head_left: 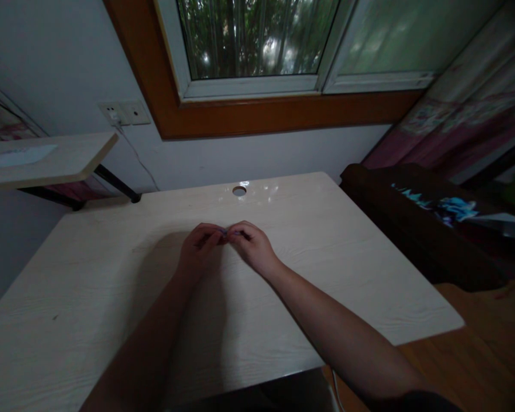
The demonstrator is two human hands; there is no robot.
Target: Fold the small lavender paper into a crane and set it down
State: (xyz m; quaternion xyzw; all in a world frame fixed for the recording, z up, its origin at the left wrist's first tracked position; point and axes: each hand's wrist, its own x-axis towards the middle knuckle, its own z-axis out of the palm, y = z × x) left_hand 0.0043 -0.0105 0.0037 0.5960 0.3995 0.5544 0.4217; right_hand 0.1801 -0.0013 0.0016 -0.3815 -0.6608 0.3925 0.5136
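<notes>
My left hand (199, 247) and my right hand (251, 246) meet at the middle of a pale wooden table (90, 286), fingertips touching. Both hands have their fingers curled and pinched together around a tiny object (225, 231) that shows only as a small purplish speck between the fingertips. It is too small and dim to name. Both forearms reach in from the near edge and rest over the tabletop.
A round cable hole (239, 190) lies in the table near its far edge. A wall socket (123, 113) with a white cable sits above. A small shelf (47, 157) stands at left, a dark bed frame (412, 217) at right, a window (257, 40) beyond.
</notes>
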